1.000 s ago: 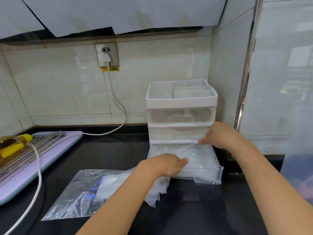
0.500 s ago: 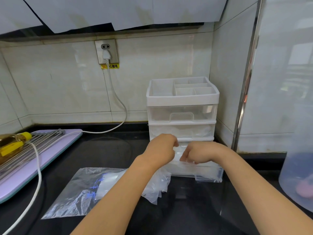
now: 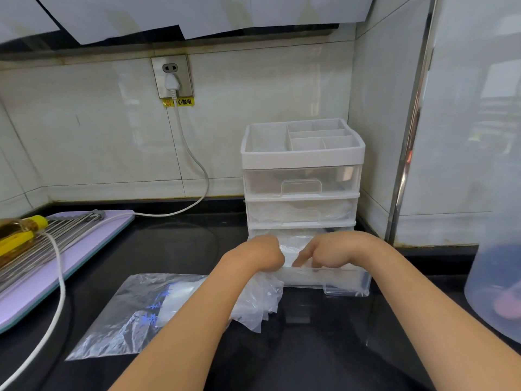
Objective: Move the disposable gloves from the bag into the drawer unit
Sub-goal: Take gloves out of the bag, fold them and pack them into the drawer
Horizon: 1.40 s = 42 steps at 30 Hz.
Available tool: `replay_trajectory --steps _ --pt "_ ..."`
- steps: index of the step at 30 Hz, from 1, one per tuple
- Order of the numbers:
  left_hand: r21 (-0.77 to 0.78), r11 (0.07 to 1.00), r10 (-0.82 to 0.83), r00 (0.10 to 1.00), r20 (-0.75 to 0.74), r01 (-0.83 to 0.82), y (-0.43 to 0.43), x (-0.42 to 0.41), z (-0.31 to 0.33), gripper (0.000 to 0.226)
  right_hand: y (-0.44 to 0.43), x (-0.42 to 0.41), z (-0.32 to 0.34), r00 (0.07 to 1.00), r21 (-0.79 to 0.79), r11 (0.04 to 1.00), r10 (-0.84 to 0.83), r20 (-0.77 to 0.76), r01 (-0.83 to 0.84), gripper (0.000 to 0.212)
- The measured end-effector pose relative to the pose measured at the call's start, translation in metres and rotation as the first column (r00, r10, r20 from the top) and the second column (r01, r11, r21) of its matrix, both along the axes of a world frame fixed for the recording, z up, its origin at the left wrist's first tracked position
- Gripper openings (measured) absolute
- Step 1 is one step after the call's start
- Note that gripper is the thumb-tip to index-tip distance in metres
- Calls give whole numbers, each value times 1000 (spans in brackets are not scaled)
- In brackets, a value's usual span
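Observation:
A white and clear drawer unit stands at the back of the black counter, and its bottom drawer is pulled out. Thin clear disposable gloves spill from the drawer's left front corner toward the counter. My left hand is curled over the gloves at that corner and holds them. My right hand sits inside the drawer with bent fingers pressing down on the gloves there. The flat clear bag with blue print lies on the counter to the left, partly under my left forearm.
A lilac board with a metal rack and a yellow-labelled oil bottle lies at left. A white cable runs from the wall socket across it. A large translucent container stands at right. A tiled wall stands behind.
Both hands have come together over the open drawer. My right hand moved from the drawer's back right toward the middle, and my left hand rose to the drawer's left corner with the gloves.

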<state>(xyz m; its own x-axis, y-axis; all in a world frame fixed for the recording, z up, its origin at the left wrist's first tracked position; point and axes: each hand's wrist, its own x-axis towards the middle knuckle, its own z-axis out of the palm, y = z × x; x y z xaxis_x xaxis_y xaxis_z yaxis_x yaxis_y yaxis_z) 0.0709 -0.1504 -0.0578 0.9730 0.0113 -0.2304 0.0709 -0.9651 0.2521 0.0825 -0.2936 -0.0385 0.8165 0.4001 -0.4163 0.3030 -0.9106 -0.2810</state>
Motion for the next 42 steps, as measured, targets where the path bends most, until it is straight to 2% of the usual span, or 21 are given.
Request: replay_trajectory --steps 3,5,8,10,14,16,19,22,26,30,35,40,42 --pt "4 998 63 998 27 -63 -3 0 0 26 -4 6 -2 992 -119 991 -56 109 69 47" --pt "-10 997 78 996 34 -77 -4 3 -1 31 -5 12 -9 977 -128 986 -84 196 110 36" --pt "-33 994 101 994 34 -100 -1 4 0 30 1 13 -14 968 -198 969 -101 230 148 27" --pt "-53 993 103 994 24 -101 0 3 3 30 1 13 -14 960 -183 970 -111 256 161 28" --pt "-164 983 91 994 63 -79 8 0 19 19 -7 13 -1 916 -20 982 -168 364 188 21" --pt "-263 962 102 988 119 -68 18 -4 32 12 -8 7 11 908 89 991 -123 401 95 21" --pt "-346 937 104 979 175 -38 36 -18 45 23 -2 -13 27 933 292 949 6 359 -118 12" --pt "-302 953 88 970 225 -17 58 -36 40 20 11 -32 34 912 297 901 204 355 -317 12" --pt "-325 946 70 968 242 13 83 -53 15 16 33 -49 30 838 227 838 392 381 -495 28" --pt "-386 921 46 968 245 54 92 -57 5 18 40 -51 20 827 169 844 424 370 -509 42" --pt "-400 914 44 964 261 67 94 -58 1 22 44 -56 16 807 180 827 432 403 -533 37" --pt "-411 907 11 972 235 89 98 -57 -3 16 53 -67 6 763 59 822 495 415 -566 42" --pt "-413 905 -5 972 234 104 98 -56 -4 14 57 -70 3 742 31 812 515 430 -582 37"
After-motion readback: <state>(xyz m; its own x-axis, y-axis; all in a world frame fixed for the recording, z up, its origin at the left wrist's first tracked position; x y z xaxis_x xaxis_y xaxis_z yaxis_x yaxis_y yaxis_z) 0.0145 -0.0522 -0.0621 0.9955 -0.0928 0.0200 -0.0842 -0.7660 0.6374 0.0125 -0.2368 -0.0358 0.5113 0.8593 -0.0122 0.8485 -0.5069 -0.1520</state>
